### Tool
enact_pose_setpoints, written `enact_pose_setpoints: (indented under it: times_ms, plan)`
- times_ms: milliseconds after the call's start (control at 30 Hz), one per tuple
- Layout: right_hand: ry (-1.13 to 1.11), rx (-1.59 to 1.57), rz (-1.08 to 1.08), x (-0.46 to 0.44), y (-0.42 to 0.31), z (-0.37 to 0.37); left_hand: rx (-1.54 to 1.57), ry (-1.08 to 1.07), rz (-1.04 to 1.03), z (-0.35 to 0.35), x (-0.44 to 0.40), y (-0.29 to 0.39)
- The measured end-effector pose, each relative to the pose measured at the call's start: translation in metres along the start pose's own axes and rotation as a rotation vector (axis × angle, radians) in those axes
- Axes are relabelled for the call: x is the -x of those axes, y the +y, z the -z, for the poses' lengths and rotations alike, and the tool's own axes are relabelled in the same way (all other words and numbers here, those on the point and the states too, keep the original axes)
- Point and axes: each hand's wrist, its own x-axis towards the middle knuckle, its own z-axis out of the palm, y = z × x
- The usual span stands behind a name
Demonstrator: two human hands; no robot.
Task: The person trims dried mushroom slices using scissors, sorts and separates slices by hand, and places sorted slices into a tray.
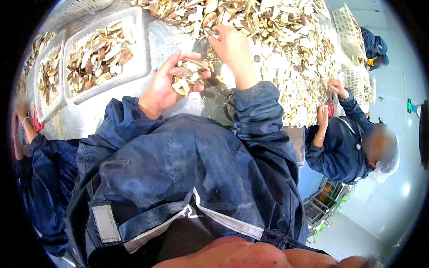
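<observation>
My left hand [161, 88] is palm up, fingers curled around several dried mushroom slices [182, 73], brown-skinned and cream coloured. To its right and farther forward, my right hand [233, 47] reaches to the near edge of a large pile of mushroom slices [286, 40]. Its thumb and forefinger are closed together at the pile; what lies between the fingertips is too small to make out. Loose slices lie on the metal table below and between both hands.
Left of my hands stands a clear plastic tub [145, 53] of mushroom slices, with a narrower tub [44, 105] beside it. White crates [346, 27] line the far right. A co-worker [339, 143] works at the right edge; another person's sleeve [49, 169] is close on my left.
</observation>
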Motion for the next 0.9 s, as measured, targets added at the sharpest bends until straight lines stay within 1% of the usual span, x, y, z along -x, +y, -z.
enact_pose_setpoints:
  times_ms: [100, 167, 233, 333, 433, 467, 567, 600, 700, 733, 833, 867, 900]
  plan:
    - [-0.017, 0.174, -0.013, 0.001, 0.000, -0.016, 0.031, -0.031, -0.006, 0.002, 0.000, 0.000]
    - [0.011, 0.100, -0.019, 0.003, 0.001, -0.014, 0.062, -0.051, -0.003, 0.004, -0.001, 0.000]
    - [0.031, 0.006, -0.040, 0.005, 0.003, -0.004, 0.038, -0.011, 0.005, 0.003, -0.001, -0.001]
    - [-0.123, -0.238, -0.303, 0.008, -0.008, 0.036, 0.052, -0.004, -0.003, 0.003, -0.001, -0.001]
    - [-0.360, -0.824, -0.216, 0.016, -0.015, 0.055, 0.093, -0.016, 0.002, 0.003, -0.002, -0.002]
    - [-0.463, -0.931, -0.234, 0.017, -0.022, 0.060, 0.104, -0.018, 0.008, 0.002, -0.001, -0.002]
    - [-0.280, -0.431, -0.191, 0.004, -0.015, 0.036, 0.084, -0.047, 0.014, -0.001, -0.001, 0.001]
    - [-0.160, -0.250, -0.151, 0.001, -0.009, 0.018, 0.085, -0.055, 0.011, 0.002, -0.001, 0.000]
    - [-0.094, 0.066, -0.137, -0.003, -0.010, -0.006, 0.076, -0.075, -0.001, 0.009, -0.001, -0.001]
    - [-0.132, 0.099, -0.184, -0.004, -0.012, -0.008, 0.066, -0.079, -0.002, 0.009, -0.001, 0.000]
    - [-0.109, 0.039, -0.235, 0.003, -0.007, -0.007, 0.054, -0.069, 0.002, 0.008, 0.000, 0.001]
    - [-0.116, -0.002, -0.263, 0.006, -0.001, -0.005, 0.053, -0.062, 0.008, 0.008, 0.000, 0.000]
    - [-0.173, -0.099, -0.297, 0.008, 0.003, 0.000, 0.057, -0.068, 0.016, 0.008, 0.000, 0.000]
